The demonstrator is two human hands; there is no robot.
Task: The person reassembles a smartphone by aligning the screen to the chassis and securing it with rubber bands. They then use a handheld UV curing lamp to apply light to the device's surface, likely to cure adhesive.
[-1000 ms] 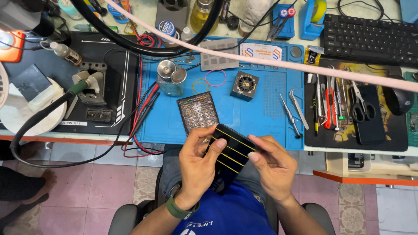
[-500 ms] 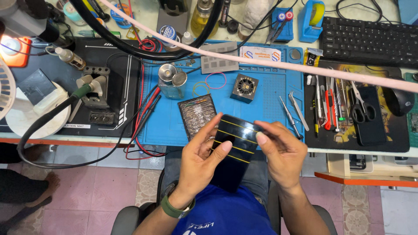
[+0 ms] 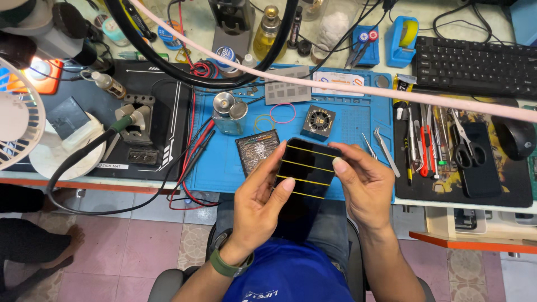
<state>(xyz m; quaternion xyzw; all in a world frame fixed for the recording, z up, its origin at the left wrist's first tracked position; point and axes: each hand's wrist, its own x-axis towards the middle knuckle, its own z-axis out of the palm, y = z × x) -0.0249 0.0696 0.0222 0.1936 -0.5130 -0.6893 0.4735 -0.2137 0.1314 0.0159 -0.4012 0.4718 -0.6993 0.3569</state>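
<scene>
A black phone wrapped with several thin yellow rubber bands is held above my lap at the front edge of the blue work mat. My left hand grips its left side, fingers lying across the screen. My right hand holds the right edge, thumb near the top corner. The phone's lower part is hidden behind my left hand. A dark circuit board part lies on the mat just left of the phone.
A small square fan unit, loose rubber bands, a glass bottle and tweezers lie on the mat. A black tool tray with scissors sits right, a keyboard behind it, a white fan far left.
Both hands have turned the phone from a slanted position to nearly upright and lifted it slightly toward the mat's edge.
</scene>
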